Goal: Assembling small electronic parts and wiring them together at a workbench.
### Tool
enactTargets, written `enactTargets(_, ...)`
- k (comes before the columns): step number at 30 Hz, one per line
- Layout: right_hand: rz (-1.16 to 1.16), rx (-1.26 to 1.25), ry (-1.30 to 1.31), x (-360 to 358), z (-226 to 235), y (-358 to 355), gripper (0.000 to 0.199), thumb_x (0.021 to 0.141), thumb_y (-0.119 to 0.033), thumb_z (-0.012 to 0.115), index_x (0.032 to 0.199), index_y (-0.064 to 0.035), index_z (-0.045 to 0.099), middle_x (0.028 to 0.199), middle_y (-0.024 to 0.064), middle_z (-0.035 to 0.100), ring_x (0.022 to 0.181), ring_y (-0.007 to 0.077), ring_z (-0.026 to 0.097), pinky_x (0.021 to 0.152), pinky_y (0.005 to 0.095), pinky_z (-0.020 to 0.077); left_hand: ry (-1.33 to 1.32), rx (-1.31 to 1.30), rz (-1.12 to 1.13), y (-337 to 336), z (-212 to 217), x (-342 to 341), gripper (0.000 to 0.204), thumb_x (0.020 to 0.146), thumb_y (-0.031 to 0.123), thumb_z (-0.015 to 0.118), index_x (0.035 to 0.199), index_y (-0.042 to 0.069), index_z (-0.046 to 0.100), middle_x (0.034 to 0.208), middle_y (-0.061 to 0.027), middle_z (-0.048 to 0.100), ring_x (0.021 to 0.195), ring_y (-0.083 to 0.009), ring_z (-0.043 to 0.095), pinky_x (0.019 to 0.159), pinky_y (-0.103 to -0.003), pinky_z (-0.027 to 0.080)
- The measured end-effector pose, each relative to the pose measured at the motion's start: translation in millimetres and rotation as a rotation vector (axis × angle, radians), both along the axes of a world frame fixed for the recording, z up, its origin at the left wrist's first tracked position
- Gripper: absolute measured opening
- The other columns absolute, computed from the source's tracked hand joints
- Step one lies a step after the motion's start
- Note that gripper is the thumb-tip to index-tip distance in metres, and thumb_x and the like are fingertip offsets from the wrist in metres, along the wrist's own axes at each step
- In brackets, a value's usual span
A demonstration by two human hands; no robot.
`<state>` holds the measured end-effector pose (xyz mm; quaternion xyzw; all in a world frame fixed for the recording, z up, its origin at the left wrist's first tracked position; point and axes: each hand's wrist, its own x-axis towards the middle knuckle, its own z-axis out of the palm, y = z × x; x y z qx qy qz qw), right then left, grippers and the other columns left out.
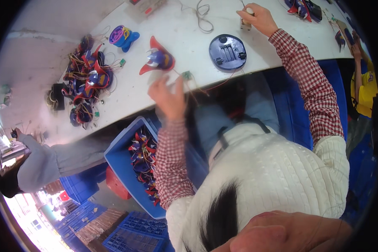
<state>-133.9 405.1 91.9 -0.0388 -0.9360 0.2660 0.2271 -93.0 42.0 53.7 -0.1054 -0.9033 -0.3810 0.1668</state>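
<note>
My left hand point(169, 100), slightly blurred, hovers at the table's near edge with thumb and fingers apart and nothing visible in it. Beside its thumb lies a small green circuit board point(186, 75) with thin wires trailing over the edge. Just beyond is a purple plastic toy part point(160, 59) with red wing-like points and a silver front. My right hand point(258, 21) is closed on a thin tool with a pale rounded handle point(250, 11); a small beige block point(245, 25) sits below it. Between the hands lies a dark oval base point(227, 52) with a slotted compartment.
A heap of wired purple-red toy parts point(88, 80) covers the table's left. Near it stands a blue holder with a purple roll point(122, 37). A blue crate point(126, 168) of similar parts is below the edge. Other people work left point(50, 155) and right point(367, 90).
</note>
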Motion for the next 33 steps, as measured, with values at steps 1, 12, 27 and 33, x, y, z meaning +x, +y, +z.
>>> enactTargets(1,0.009,0.066,0.103,-3.5,-11.2,6.0,0.032,0.086,-0.03,0.064,0.098,-0.0008,0.059,0.085,0.0086,0.06,0.07,0.0195,0.058,0.065,0.0268,0.0472,-0.002,0.0,0.005,-9.0,-3.3,-9.7,0.044,0.073,0.03,0.075,0.102,0.0,0.062,0.115,-0.0188,0.052,0.11,-0.0326,0.046,0.098,-0.041,0.037)
enactTargets(12,0.364,0.288,-0.091,34.7,-26.5,-200.5,0.033,0.077,-0.022,0.065,0.105,-0.0064,0.058,0.103,0.0119,0.054,0.098,0.0287,0.05,0.086,0.0365,0.0428,-0.356,0.158,0.248,11.0,-0.4,-79.4,0.068,0.072,0.042,0.075,0.114,-0.008,0.056,0.116,-0.0215,0.053,0.107,-0.0313,0.05,0.096,-0.04,0.04)
enactTargets(27,0.371,-0.633,-0.523,34.8,35.1,-112.1,0.018,0.08,-0.012,0.059,0.095,-0.004,0.065,0.078,0.0065,0.061,0.068,0.0175,0.057,0.065,0.0302,0.0479,-0.542,0.953,-0.381,32.6,39.3,-46.7,0.046,0.072,0.013,0.077,0.109,-0.005,0.056,0.106,-0.0192,0.061,0.093,-0.026,0.062,0.083,-0.03,0.052)
enactTargets(33,0.236,-0.208,0.032,18.7,-23.5,-68.1,0.015,0.078,-0.012,0.057,0.088,-0.003,0.063,0.077,0.01,0.065,0.064,0.0265,0.059,0.063,0.0344,0.048,-0.602,0.822,-0.57,82.6,16.1,-41.6,0.045,0.067,0.008,0.079,0.103,-0.005,0.058,0.095,-0.0164,0.065,0.083,-0.0234,0.064,0.076,-0.029,0.054)
